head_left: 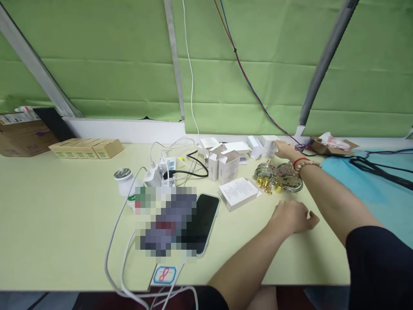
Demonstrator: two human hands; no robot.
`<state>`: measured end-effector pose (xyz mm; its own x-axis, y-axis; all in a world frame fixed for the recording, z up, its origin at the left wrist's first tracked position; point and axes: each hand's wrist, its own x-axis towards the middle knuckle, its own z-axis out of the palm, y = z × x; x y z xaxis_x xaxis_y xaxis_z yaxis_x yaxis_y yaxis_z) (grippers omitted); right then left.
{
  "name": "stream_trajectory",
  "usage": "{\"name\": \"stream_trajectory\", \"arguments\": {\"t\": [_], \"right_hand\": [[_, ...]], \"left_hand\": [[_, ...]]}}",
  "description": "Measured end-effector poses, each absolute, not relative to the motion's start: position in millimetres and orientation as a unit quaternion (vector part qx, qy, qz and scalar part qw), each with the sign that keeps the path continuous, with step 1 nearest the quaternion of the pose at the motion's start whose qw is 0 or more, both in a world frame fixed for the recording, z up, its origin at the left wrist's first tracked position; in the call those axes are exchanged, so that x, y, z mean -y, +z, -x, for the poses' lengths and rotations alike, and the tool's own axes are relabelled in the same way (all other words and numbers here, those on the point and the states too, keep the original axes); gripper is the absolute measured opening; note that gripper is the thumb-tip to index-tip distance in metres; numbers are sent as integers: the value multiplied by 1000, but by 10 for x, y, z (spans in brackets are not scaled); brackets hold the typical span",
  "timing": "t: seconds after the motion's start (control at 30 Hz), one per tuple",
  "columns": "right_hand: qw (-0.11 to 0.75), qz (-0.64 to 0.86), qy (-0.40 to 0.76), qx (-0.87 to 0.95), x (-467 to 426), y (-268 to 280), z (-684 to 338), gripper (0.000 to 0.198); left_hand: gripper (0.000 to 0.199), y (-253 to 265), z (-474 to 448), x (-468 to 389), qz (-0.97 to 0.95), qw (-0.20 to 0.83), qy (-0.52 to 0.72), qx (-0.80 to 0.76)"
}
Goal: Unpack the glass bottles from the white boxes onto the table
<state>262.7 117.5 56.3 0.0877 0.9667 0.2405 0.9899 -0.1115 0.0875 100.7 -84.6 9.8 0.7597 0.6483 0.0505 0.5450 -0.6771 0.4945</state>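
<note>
At the back right of the table, my right hand (284,150), with a red cord and a beaded bracelet on the wrist, has its fingers closed at the edge of a small white box (269,146). My left hand (292,216) rests lower on the table, fingers curled in, with nothing visible in it. Between the hands lie two ornate, patterned metal-rimmed objects (265,171) with several gold-coloured pieces (265,185). A flat white printed box (239,193) lies left of them. More white boxes (229,165) stand behind it, some with flaps raised.
A phone (203,224) lies beside a blurred-out item (169,221). White cables run from a power strip (158,174) over the front edge. A white jar (124,181), tan boxes (87,148) and a carton (27,133) are leftward. Black cables (380,170) cross blue sheeting (358,181) at right.
</note>
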Motion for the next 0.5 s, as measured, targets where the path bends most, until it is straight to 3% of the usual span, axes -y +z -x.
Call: {"name": "stream_trajectory", "arguments": {"t": [0.2, 0.5], "right_hand": [[72, 721, -161, 670, -1473, 551, -2678, 67], [17, 718, -204, 665, -1399, 638, -2563, 37]], "left_hand": [[29, 42, -1056, 819, -919, 215, 62, -323], [34, -13, -1104, 826, -926, 200, 51, -317]]}}
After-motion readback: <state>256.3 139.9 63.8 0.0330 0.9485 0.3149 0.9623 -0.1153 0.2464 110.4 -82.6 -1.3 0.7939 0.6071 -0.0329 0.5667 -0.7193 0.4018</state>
